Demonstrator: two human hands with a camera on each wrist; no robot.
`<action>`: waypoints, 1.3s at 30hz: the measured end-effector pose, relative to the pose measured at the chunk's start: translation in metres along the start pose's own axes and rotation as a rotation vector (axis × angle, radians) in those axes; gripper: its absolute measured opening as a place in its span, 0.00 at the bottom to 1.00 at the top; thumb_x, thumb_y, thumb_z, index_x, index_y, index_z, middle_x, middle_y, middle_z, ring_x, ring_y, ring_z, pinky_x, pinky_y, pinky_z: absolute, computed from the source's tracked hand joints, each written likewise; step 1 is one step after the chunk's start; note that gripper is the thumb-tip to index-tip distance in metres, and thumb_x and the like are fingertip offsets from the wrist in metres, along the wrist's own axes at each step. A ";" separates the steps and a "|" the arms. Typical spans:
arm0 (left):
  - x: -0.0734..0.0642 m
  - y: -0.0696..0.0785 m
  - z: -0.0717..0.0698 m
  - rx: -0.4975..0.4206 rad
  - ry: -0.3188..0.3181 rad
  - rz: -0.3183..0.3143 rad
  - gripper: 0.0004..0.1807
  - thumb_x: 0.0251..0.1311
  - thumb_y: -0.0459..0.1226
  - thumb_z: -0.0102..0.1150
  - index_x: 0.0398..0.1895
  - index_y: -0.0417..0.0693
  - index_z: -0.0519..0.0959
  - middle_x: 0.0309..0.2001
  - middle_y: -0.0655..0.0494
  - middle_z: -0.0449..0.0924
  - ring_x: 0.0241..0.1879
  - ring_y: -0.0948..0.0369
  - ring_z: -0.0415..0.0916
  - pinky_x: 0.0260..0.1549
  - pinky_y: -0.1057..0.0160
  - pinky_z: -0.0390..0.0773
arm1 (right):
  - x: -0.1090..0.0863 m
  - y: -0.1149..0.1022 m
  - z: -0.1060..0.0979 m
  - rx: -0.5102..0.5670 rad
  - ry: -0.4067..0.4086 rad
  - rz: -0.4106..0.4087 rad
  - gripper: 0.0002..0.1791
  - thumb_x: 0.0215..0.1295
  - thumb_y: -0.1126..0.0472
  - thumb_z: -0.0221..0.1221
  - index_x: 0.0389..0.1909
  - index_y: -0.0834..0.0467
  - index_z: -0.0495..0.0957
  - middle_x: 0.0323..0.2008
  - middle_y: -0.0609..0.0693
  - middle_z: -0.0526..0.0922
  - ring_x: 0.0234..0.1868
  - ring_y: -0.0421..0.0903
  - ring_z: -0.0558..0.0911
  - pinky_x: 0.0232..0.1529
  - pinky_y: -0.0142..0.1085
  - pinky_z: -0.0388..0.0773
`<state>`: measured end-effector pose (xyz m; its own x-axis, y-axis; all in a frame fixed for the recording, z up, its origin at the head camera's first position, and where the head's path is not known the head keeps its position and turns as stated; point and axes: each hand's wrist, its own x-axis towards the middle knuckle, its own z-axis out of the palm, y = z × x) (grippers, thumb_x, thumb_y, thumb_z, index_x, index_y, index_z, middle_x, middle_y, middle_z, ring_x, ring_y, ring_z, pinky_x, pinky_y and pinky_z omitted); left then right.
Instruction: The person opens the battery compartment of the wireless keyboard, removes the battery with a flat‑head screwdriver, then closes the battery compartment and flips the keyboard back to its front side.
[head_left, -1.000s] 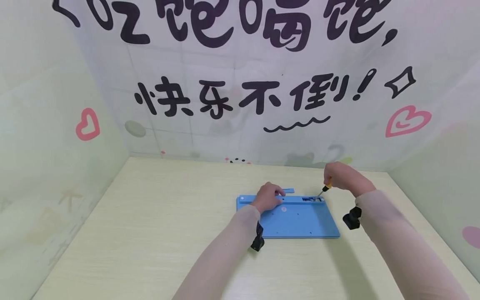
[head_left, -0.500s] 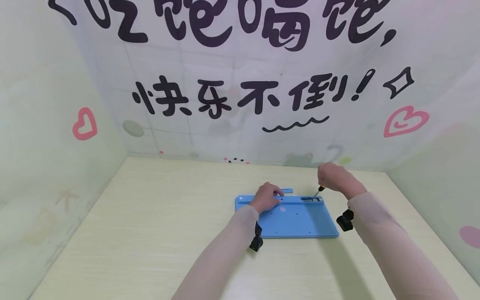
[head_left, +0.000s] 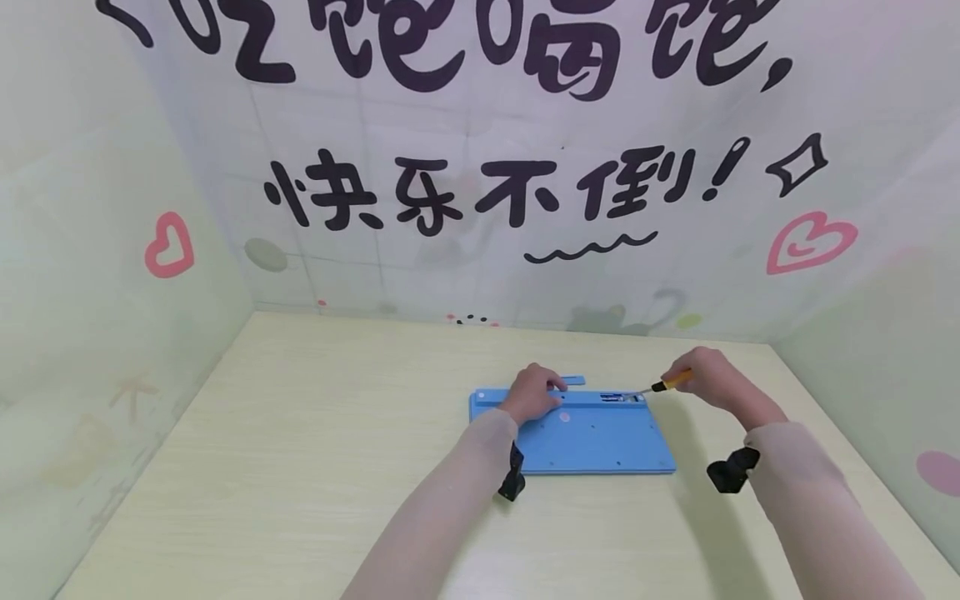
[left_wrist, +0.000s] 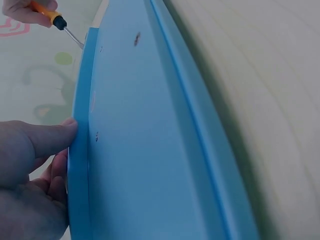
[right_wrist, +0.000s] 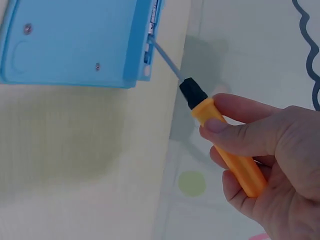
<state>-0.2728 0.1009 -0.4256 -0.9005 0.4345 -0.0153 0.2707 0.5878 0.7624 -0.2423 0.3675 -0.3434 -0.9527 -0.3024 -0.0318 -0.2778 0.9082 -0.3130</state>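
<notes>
A flat blue keyboard (head_left: 592,442) lies underside up on the table, keys hidden. In its raised back bar is an uncovered battery compartment (head_left: 621,397), with what look like batteries inside. My left hand (head_left: 531,393) holds the bar, thumb on the near side and fingers curled behind, as the left wrist view shows. My right hand (right_wrist: 280,150) grips the yellow handle of a screwdriver (right_wrist: 232,155). Its metal shaft slants low towards the compartment, and the tip is at the slot in the right wrist view. Behind the bar lies a small blue battery cover (head_left: 573,380).
The pale wooden table (head_left: 300,433) meets a white printed cloth backdrop (head_left: 420,275) just behind the keyboard. Cloth walls also stand to the left and right. Black wrist cameras (head_left: 733,471) sit under both forearms.
My right hand first shifted slightly left, then swung right and lower, tilting the screwdriver from steep to nearly flat. Its tip stays at the compartment. My left hand keeps its place on the bar.
</notes>
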 end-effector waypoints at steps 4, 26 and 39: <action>0.001 -0.001 0.000 0.006 0.001 -0.003 0.09 0.57 0.32 0.60 0.41 0.48 0.83 0.36 0.57 0.70 0.37 0.61 0.65 0.39 0.66 0.69 | -0.011 0.009 0.007 0.059 0.045 0.030 0.10 0.49 0.78 0.60 0.34 0.69 0.82 0.35 0.63 0.81 0.39 0.63 0.77 0.38 0.51 0.76; -0.002 0.004 -0.002 0.002 0.000 -0.001 0.09 0.57 0.32 0.59 0.41 0.47 0.82 0.37 0.56 0.70 0.37 0.61 0.65 0.39 0.66 0.69 | 0.004 -0.013 -0.004 -0.080 0.027 -0.011 0.11 0.46 0.82 0.59 0.29 0.68 0.82 0.30 0.58 0.82 0.35 0.59 0.78 0.36 0.49 0.77; -0.002 0.003 -0.001 0.010 0.010 -0.002 0.09 0.57 0.33 0.60 0.41 0.47 0.82 0.35 0.57 0.70 0.36 0.61 0.65 0.36 0.66 0.68 | -0.019 -0.002 0.008 -0.004 0.080 0.035 0.10 0.51 0.76 0.57 0.35 0.67 0.81 0.36 0.64 0.80 0.34 0.56 0.76 0.37 0.50 0.75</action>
<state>-0.2703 0.1010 -0.4226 -0.9043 0.4268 -0.0100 0.2725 0.5951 0.7560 -0.2228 0.3689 -0.3499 -0.9685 -0.2467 0.0329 -0.2446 0.9188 -0.3097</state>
